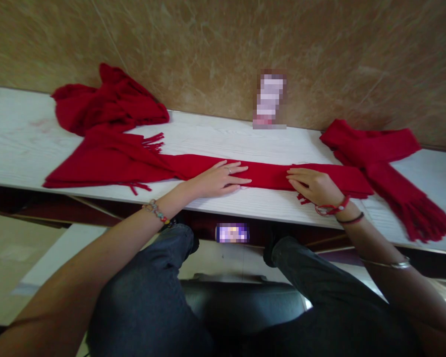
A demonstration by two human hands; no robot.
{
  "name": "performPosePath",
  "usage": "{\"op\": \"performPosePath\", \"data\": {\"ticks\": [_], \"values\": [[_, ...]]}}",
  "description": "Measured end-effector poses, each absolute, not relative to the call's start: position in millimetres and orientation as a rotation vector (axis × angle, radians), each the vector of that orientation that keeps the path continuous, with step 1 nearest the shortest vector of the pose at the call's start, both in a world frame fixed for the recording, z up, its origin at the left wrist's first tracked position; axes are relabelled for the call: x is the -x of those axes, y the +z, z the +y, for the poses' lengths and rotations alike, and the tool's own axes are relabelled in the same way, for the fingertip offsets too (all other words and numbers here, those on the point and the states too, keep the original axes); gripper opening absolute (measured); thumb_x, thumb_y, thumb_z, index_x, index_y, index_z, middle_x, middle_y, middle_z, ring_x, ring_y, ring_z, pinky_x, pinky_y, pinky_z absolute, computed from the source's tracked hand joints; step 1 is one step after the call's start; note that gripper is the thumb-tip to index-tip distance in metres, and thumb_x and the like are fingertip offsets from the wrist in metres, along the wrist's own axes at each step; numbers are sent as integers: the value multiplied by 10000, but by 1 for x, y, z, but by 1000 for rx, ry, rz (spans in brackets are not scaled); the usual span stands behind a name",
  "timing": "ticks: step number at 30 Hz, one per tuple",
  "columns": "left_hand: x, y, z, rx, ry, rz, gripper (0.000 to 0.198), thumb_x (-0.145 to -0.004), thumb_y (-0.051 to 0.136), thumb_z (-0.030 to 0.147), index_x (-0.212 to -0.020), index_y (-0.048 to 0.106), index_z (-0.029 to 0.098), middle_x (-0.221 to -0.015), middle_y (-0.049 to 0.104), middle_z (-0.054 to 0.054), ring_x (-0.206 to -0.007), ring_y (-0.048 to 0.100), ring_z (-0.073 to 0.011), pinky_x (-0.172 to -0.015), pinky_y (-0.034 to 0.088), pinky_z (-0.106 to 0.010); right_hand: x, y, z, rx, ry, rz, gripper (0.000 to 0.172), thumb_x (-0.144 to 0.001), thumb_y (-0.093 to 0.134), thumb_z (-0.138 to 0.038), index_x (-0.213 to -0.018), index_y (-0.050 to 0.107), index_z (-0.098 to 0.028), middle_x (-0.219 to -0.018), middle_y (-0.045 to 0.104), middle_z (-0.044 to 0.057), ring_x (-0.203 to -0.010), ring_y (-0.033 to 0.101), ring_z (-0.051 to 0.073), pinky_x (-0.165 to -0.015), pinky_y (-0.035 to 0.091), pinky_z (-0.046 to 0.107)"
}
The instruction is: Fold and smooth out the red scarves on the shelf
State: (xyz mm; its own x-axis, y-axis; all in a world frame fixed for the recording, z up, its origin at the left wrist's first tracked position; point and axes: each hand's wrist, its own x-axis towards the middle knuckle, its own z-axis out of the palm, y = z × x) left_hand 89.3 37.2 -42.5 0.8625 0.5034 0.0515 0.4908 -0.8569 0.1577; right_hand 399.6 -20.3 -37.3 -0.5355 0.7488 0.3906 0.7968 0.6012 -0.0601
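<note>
A long red scarf [267, 175] lies across the white bench top, folded into a narrow band in the middle and right. Its left part [107, 161] spreads wider, with fringe showing at two corners. My left hand [225, 179] rests flat on the middle of the band, fingers spread. Farther right, my right hand [314, 184] lies over the folded part, its fingers stretched to the left and gripping nothing visible. A bit of fringe pokes out below the right hand's fingertips.
A bunched red cloth [111, 101] sits at the back left. On the right, another folded red scarf [390, 173] trails its fringe toward the front edge. A brown marbled wall [208, 49] rises behind the white bench top [215, 126]. A blurred upright item [270, 96] stands against it.
</note>
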Motion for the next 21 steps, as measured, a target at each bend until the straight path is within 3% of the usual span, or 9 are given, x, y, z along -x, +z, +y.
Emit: {"op": "performPosePath", "data": {"ticks": [7,14,21], "values": [[-89,-43,39,-2926,92,750,415,-959,326,444,-1357,418,370,-1517,275,-6,-1411,161,-217,-1122,93,-477,-373,-42,-11,1489,-365,-2526,447,-922,362,-296,-1284,516,-83,-1319,531,175,-1232,479,266,-993,413,471],[-90,-35,37,-2926,-63,792,439,-957,297,471,-1388,347,403,-1542,191,25,-1418,122,-229,-1120,73,-468,-394,-45,-18,1739,-587,-2568,463,-922,275,-230,-1286,496,-47,-1313,530,190,-1201,492,302,-931,424,481],[-87,-38,38,-2951,-66,770,446,-961,299,421,-1405,316,394,-1545,176,23,-1419,117,-241,-1121,63,-485,-399,-39,-14,1731,-534,-2447,468,-905,294,-220,-1309,469,-61,-1364,472,205,-1270,422,313,-947,429,503]]}}
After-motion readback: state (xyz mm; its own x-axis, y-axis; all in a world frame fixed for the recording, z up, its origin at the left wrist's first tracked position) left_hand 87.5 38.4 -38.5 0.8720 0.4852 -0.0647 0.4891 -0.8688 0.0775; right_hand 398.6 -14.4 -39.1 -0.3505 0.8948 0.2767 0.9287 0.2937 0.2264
